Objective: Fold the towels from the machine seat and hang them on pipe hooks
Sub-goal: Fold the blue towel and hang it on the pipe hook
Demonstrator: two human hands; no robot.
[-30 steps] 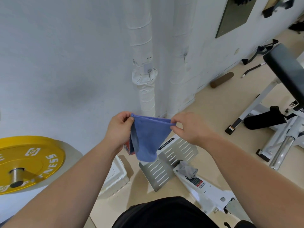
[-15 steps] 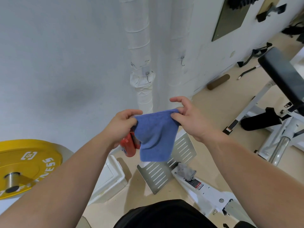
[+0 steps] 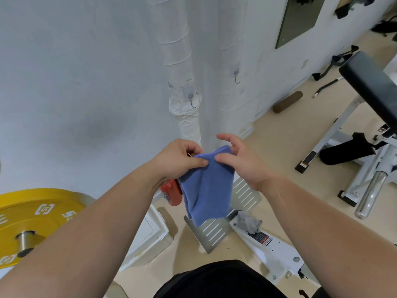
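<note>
Head view: the hands have closed in since a second ago. The blue towel (image 3: 208, 190) was stretched by its top edge between them; now that edge is bunched, thumbs almost touching. Left hand (image 3: 178, 160) pinches the top edge. Right hand (image 3: 238, 162) pinches the upper corner, thumb in front, fingers behind, index lifted free. The towel hangs doubled in mid-air below the pipe (image 3: 178, 61). A red object (image 3: 171, 193) is under the left hand; can't tell if it's held. Looks like the fold is closing. Near hook (image 3: 191, 100) and far hook (image 3: 236, 76) are both bare. Grey towel (image 3: 249, 222) lies on the machine frame, not yet folded.
</note>
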